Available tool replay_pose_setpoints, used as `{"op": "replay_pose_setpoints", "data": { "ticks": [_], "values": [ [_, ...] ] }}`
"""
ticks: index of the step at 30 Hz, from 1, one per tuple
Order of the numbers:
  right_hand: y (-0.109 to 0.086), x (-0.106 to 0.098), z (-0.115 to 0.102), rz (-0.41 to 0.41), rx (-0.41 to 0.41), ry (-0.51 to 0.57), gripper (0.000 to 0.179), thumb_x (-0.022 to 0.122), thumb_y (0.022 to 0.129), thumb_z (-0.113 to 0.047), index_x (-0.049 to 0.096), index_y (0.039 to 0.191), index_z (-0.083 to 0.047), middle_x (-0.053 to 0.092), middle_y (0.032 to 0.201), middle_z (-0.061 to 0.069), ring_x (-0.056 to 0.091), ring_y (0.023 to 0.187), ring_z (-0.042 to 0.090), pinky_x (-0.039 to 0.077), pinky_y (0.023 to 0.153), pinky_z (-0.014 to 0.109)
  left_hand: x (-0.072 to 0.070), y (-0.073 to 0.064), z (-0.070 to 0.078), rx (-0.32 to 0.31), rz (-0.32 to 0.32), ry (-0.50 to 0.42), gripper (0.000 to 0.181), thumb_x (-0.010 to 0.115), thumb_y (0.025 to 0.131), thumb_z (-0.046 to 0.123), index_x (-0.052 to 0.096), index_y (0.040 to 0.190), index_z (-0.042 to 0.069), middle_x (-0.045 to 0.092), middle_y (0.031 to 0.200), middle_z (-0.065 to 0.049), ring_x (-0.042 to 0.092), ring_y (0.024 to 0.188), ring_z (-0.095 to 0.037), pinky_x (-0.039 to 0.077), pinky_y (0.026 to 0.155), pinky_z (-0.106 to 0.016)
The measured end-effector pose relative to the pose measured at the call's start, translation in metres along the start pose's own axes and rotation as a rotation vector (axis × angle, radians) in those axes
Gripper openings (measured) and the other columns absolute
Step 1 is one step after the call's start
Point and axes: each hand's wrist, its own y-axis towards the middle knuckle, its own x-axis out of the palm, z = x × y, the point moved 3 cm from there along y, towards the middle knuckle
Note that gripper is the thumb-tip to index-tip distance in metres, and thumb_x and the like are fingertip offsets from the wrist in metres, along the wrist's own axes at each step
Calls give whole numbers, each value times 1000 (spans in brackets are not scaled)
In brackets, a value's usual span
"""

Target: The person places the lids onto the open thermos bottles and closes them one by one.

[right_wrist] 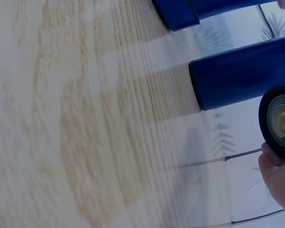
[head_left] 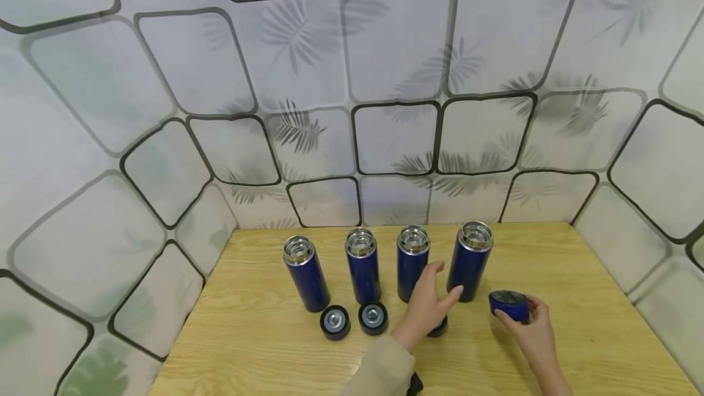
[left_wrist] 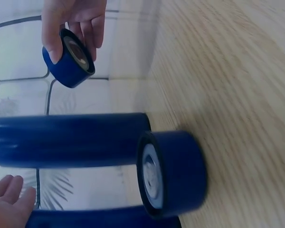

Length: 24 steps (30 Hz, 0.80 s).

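Note:
My right hand (head_left: 536, 332) grips a blue lid (head_left: 508, 305) by its sides above the table, right of the rightmost blue bottle (head_left: 470, 264). The lid's inner face with its ring (right_wrist: 284, 119) shows in the right wrist view. My left hand (head_left: 426, 307) is spread, with nothing held, in front of the third bottle (head_left: 411, 267) from the left and close to the rightmost one. Under it, a lid (head_left: 438, 327) lies on the table, partly hidden. All the bottles stand upright with uncovered mouths and silver rims.
Two more blue bottles (head_left: 309, 274) (head_left: 364, 274) stand on the left, each with a lid (head_left: 335, 322) (head_left: 373, 318) lying inner side up before it. A small black object (head_left: 415, 384) is half hidden by my left sleeve. Patterned walls (head_left: 396, 139) edge the wooden table (head_left: 247, 347).

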Motion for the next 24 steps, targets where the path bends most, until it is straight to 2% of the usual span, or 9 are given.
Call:
{"op": "replay_pose_setpoints", "data": {
  "ticks": [3, 5, 7, 8, 12, 18, 21, 24],
  "values": [
    [8, 0, 15, 20, 19, 5, 92, 71, 73, -37, 14, 135, -1, 27, 131, 21, 30, 121, 36, 36, 91, 30, 8, 7, 1, -112, -67, -45, 58, 52, 88, 38, 31, 134, 9, 38, 131, -5, 39, 118, -17, 37, 91, -33],
    [12, 0, 23, 25, 27, 30, 96, 73, 70, -39, 13, 136, -1, 26, 132, 21, 30, 121, 35, 32, 94, 38, 11, 11, 2, -170, -82, -88, 62, 52, 87, 41, 28, 136, 11, 34, 134, -4, 36, 120, -17, 36, 92, -35],
    [16, 0, 29, 25, 33, 50, 100, 73, 69, -42, 12, 137, -2, 24, 133, 22, 28, 122, 36, 29, 95, 44, 14, 16, 2, -204, -70, -118, 65, 53, 86, 42, 26, 136, 11, 32, 135, -4, 34, 121, -17, 35, 92, -36],
    [17, -1, 31, 24, 33, 61, 101, 73, 68, -42, 11, 137, -1, 23, 134, 23, 27, 123, 37, 27, 95, 48, 15, 19, 2, -218, -59, -132, 66, 53, 86, 43, 25, 137, 10, 31, 135, -5, 33, 122, -17, 35, 93, -36],
    [18, -3, 35, 22, 41, 87, 103, 73, 69, -42, 7, 137, -1, 20, 137, 25, 25, 124, 37, 25, 96, 49, 19, 30, 2, -255, -25, -184, 70, 55, 85, 43, 24, 137, 8, 32, 135, -6, 33, 122, -19, 34, 93, -38],
    [19, -6, 37, 22, 56, 126, 104, 73, 68, -41, 7, 137, -2, 19, 139, 23, 24, 126, 34, 25, 98, 42, 29, 47, 0, -321, -4, -219, 74, 59, 81, 45, 26, 135, 8, 34, 132, -8, 35, 120, -20, 34, 93, -38],
    [18, -8, 36, 24, 54, 134, 105, 74, 67, -42, 7, 137, -2, 19, 139, 23, 24, 126, 34, 25, 99, 39, 34, 54, -2, -330, 5, -228, 75, 63, 80, 42, 26, 135, 7, 34, 133, -10, 35, 121, -21, 33, 94, -37],
    [16, -9, 35, 27, 39, 134, 105, 74, 66, -43, 9, 137, -1, 20, 138, 23, 25, 125, 35, 29, 97, 28, 37, 58, -3, -324, 0, -247, 75, 66, 78, 38, 27, 135, 8, 34, 133, -9, 35, 121, -21, 34, 94, -36]
  ]
}}
